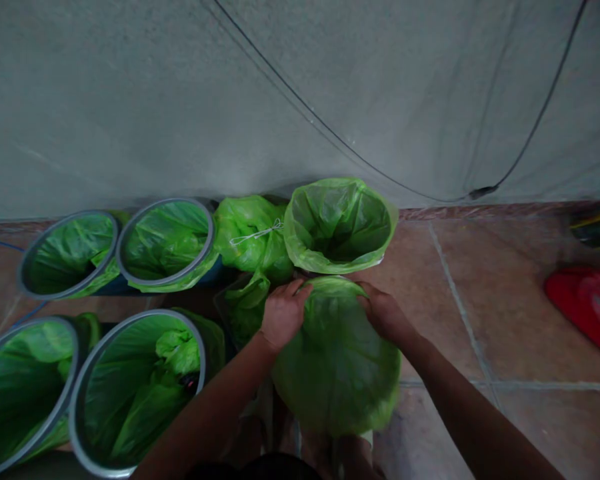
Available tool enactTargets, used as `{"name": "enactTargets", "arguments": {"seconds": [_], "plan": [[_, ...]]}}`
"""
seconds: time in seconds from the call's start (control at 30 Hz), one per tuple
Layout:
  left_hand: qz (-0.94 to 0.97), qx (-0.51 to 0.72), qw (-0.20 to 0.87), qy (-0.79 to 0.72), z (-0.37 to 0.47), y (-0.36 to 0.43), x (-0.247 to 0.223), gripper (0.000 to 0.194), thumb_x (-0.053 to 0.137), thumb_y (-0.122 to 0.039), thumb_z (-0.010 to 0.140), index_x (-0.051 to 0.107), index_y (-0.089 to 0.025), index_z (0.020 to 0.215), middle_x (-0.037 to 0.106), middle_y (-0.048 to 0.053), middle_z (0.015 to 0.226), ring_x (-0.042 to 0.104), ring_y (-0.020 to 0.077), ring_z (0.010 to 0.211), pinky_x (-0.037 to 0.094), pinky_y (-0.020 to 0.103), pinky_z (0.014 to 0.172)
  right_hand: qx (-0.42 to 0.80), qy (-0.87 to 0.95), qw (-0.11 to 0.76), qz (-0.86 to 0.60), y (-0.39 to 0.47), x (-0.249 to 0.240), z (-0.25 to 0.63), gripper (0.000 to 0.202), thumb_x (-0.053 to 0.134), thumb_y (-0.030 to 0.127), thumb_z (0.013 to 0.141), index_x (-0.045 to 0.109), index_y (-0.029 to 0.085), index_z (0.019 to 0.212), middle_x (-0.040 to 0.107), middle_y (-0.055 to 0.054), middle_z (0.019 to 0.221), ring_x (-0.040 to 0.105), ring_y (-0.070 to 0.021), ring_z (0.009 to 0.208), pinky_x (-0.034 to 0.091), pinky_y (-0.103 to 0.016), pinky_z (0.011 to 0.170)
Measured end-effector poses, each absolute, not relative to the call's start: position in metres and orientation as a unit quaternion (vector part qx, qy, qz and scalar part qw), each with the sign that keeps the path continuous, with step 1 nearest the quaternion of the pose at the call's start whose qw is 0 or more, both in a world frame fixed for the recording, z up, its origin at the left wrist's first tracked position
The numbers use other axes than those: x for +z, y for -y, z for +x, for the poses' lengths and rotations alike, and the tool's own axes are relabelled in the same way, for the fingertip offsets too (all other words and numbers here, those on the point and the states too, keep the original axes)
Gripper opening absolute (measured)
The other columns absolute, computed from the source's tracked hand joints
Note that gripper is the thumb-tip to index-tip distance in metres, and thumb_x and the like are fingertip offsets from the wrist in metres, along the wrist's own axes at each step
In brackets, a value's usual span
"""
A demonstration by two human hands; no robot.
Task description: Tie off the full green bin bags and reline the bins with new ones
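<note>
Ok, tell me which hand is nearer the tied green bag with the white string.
Left. The left hand grips the near bag's edge just below the tied green bag. The right hand holds the opposite edge, farther off to the right.

four lined bins point(166, 244), tied bag point(253, 237), cable point(480, 193), red object point(587, 307)

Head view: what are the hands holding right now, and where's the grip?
Both hands, left and right, grip the far rim of the translucent green plastic bag, one at each side.
</note>
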State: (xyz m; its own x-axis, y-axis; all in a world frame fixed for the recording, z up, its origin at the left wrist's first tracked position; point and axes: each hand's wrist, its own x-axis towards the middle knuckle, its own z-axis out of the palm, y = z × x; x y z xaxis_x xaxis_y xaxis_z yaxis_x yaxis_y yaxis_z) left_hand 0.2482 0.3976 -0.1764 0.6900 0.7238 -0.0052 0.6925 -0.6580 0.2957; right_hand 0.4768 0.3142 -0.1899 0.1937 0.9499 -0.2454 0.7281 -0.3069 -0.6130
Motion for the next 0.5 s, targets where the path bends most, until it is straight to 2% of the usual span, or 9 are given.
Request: {"name": "enactTargets", "arguments": {"seconds": [0.13,0.23,0.3,0.37,0.43,0.5], "plan": [[0.874,0.11,0.193,-0.432,0.239,-0.405,-0.172,0.02,0.059,-0.019,0.085,0.072,-0.021,0.1,0.062,0.008,0.129,0.062,0.0236,0.109,0.048,0.04,0.098,0.257,0.496,0.148,-0.816,-0.288,-0.196,0.48,0.039,0.036,0.031,0.094,0.055,0.014,0.124,0.072,-0.015,0.098,0.069,-0.0259,0.085,0.051,-0.034,0.074],[0.817,0.18,0.279,-0.471,0.234,-0.416,-0.167,0.012,0.061,-0.024,0.084,0.073,-0.021,0.087,0.067,0.006,0.12,0.063,0.0208,0.109,0.05,0.035,0.096,0.229,0.479,0.153,-0.834,-0.266,-0.194,0.487,0.051,0.044,0.042,0.092,0.049,0.01,0.131,0.068,-0.02,0.112,0.068,-0.0304,0.095,0.053,-0.041,0.079],[0.768,0.225,0.337,-0.495,0.236,-0.425,-0.165,0.015,0.06,-0.029,0.085,0.071,-0.021,0.088,0.069,0.006,0.114,0.065,0.0191,0.105,0.053,0.031,0.09,0.189,0.477,0.184,-0.839,-0.264,-0.185,0.493,0.056,0.046,0.047,0.09,0.05,0.01,0.133,0.064,-0.021,0.121,0.066,-0.0311,0.101,0.053,-0.043,0.083],[0.723,0.235,0.377,-0.529,0.244,-0.433,-0.166,0.023,0.055,-0.034,0.089,0.069,-0.019,0.099,0.071,0.007,0.109,0.068,0.0182,0.097,0.054,0.029,0.083,0.164,0.495,0.215,-0.826,-0.275,-0.173,0.496,0.048,0.043,0.046,0.092,0.058,0.015,0.126,0.065,-0.016,0.122,0.065,-0.0286,0.104,0.052,-0.041,0.088],[0.708,0.194,0.388,-0.558,0.253,-0.438,-0.169,0.029,0.049,-0.035,0.093,0.066,-0.016,0.107,0.071,0.009,0.106,0.069,0.0186,0.09,0.053,0.03,0.081,0.178,0.538,0.234,-0.79,-0.297,-0.165,0.495,0.039,0.04,0.04,0.094,0.066,0.02,0.115,0.068,-0.011,0.117,0.065,-0.0251,0.105,0.05,-0.038,0.093],[0.728,0.118,0.378,-0.559,0.259,-0.436,-0.173,0.033,0.041,-0.034,0.096,0.067,-0.014,0.103,0.072,0.011,0.102,0.068,0.02,0.089,0.052,0.032,0.083,0.212,0.574,0.246,-0.752,-0.319,-0.166,0.491,0.035,0.041,0.033,0.093,0.068,0.019,0.11,0.07,-0.009,0.114,0.065,-0.0232,0.105,0.049,-0.036,0.096]]}}
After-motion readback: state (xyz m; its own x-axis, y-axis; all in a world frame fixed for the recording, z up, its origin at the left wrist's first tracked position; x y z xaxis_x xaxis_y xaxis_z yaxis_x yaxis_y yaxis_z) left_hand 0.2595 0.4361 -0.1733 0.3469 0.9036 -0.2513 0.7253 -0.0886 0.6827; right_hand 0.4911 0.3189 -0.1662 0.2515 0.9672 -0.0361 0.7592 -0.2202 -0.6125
